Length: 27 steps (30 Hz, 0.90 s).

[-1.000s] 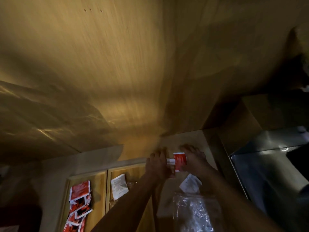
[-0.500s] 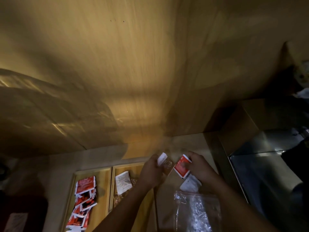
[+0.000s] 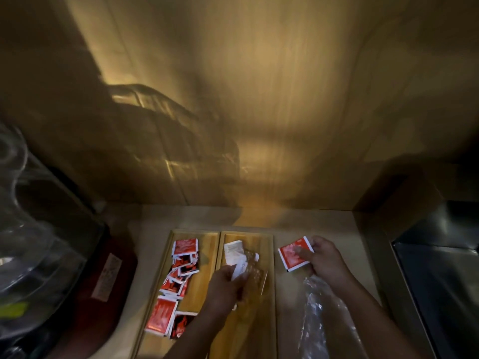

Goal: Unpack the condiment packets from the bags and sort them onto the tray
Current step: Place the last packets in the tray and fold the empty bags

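A wooden tray (image 3: 269, 294) with two long compartments lies on the counter. Several red ketchup packets (image 3: 181, 275) fill its left compartment. In the right compartment lie a white packet (image 3: 233, 251) and clear brownish packets (image 3: 252, 255). My left hand (image 3: 225, 288) hovers over that right compartment, holding a white-and-clear packet (image 3: 242, 270). To the right of the tray, my right hand (image 3: 324, 260) grips a red packet (image 3: 293, 255) above the counter. A clear plastic bag (image 3: 321, 314) lies under my right forearm.
A dark red object with a label (image 3: 108, 275) and a clear plastic container (image 3: 39, 244) sit left of the tray. A steel sink (image 3: 440, 281) lies to the right. A wooden wall (image 3: 259, 99) rises behind the counter.
The view has tilted down, showing more of the tray. My hands have parted: the left carried its white packet down over the right compartment, and the right drew the red packet off to the right.
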Each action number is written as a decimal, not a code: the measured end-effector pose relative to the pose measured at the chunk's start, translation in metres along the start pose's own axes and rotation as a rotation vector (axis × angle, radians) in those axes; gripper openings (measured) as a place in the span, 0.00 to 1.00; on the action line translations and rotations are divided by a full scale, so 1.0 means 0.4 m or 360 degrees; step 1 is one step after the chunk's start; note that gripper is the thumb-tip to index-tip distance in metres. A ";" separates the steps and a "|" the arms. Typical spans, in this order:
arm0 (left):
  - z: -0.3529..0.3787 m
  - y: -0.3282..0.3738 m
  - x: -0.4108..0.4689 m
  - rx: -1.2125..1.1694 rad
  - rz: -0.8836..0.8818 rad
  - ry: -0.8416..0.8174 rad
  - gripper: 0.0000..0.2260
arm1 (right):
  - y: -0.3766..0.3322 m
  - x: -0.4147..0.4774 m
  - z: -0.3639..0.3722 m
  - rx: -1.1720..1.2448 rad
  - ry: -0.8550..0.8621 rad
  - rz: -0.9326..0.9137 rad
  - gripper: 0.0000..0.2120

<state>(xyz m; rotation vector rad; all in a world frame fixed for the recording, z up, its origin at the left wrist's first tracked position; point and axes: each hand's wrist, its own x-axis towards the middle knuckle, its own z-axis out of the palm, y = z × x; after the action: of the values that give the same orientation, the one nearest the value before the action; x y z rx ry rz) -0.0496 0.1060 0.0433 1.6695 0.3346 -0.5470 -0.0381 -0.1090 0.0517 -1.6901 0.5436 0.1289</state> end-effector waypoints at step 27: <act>-0.291 -0.326 -0.131 0.1455 0.0121 0.0781 0.52 | 0.016 -0.175 0.288 -0.0324 -0.0392 0.0044 0.04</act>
<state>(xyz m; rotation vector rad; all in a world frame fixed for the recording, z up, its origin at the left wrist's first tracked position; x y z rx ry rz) -0.1413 0.2474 -0.0270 2.7010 0.3995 -0.2159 -0.0777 0.0200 0.0497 -1.8318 0.3784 0.4183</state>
